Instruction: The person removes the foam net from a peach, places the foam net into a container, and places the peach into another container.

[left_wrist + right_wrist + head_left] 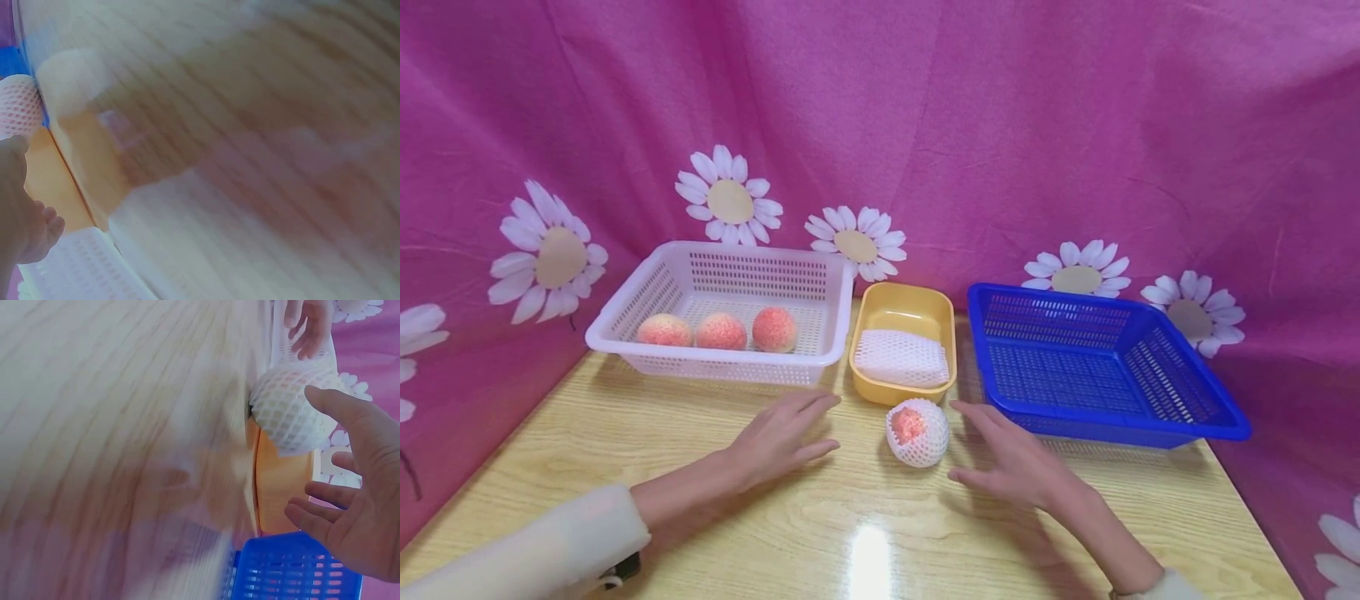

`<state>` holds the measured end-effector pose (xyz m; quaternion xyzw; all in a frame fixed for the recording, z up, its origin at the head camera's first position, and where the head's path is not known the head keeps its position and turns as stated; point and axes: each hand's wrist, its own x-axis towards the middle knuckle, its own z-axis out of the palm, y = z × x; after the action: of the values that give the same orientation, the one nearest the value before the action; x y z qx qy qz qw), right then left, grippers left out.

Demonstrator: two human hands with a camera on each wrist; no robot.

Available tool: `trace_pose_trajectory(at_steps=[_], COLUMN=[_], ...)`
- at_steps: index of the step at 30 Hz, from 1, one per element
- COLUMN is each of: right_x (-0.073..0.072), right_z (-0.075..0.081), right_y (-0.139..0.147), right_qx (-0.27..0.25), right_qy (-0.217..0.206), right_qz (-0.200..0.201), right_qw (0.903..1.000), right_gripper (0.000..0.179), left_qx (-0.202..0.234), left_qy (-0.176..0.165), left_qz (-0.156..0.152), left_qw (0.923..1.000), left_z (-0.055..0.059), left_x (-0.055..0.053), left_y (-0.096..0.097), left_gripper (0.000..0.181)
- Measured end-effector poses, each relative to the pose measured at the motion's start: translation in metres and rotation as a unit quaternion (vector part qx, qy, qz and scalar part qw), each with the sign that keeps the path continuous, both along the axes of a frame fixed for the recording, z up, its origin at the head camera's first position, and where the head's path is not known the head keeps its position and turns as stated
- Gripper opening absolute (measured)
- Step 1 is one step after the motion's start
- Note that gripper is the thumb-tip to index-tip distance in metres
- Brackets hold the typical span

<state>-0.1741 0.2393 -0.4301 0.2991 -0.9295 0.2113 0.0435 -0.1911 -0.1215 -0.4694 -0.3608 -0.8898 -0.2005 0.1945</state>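
A peach [908, 425] in a white foam net [928, 446] sits on the table between both hands, its red side showing through the net's opening. To its left my left hand [786, 437] holds nothing, fingers extended toward the peach with a gap between. On the other side my right hand [1018, 458] is likewise apart from it, thumb and fingers spread; the right wrist view shows the netted peach [290, 412] beyond the thumb. Just behind the peach stands a yellow tray [904, 396] with white foam nets [901, 358] lying in it.
At the back left, a white basket [730, 363] holds three peaches [722, 332] in a row along its front. A blue basket [1120, 425] stands at the right. Behind everything hangs a magenta cloth [955, 150] with daisies. Wood-grain table [775, 533] lies in front.
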Motion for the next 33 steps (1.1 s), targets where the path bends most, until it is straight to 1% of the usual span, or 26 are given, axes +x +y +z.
trace_pose_trajectory(at_steps=[8, 14, 17, 21, 25, 30, 33], right_x=[-0.005, -0.009, -0.011, -0.015, -0.018, -0.019, -0.020], right_z=[-0.002, -0.003, -0.003, -0.004, -0.005, -0.007, -0.008], right_y=[-0.012, -0.022, -0.026, -0.031, -0.036, -0.043, -0.048], right_qx=[-0.017, -0.018, -0.018, -0.019, -0.018, -0.010, -0.006], right_qy=[-0.002, -0.011, -0.008, -0.002, -0.012, -0.025, -0.029], right_qz=[0.015, 0.022, 0.030, 0.043, 0.048, 0.043, 0.032], right_qw=[0.9997, 0.9995, 0.9993, 0.9989, 0.9986, 0.9987, 0.9990], right_gripper=[0.089, 0.093, 0.094, 0.093, 0.093, 0.094, 0.095], left_qx=[0.005, -0.003, -0.008, -0.004, -0.003, -0.006, -0.007], left_qy=[0.003, 0.003, 0.005, 0.010, 0.015, 0.013, 0.003], left_qz=[-0.013, -0.029, -0.038, -0.049, -0.053, -0.055, -0.053], left_qw=[0.9999, 0.9996, 0.9992, 0.9988, 0.9985, 0.9984, 0.9986], left_z=[0.003, 0.002, 0.001, 0.000, 0.001, 0.002, 0.004], left_x=[0.002, 0.002, 0.001, 0.000, 0.000, 0.000, 0.000], left_y=[0.011, 0.019, 0.024, 0.029, 0.033, 0.038, 0.041], left_gripper=[0.060, 0.059, 0.060, 0.062, 0.062, 0.061, 0.061])
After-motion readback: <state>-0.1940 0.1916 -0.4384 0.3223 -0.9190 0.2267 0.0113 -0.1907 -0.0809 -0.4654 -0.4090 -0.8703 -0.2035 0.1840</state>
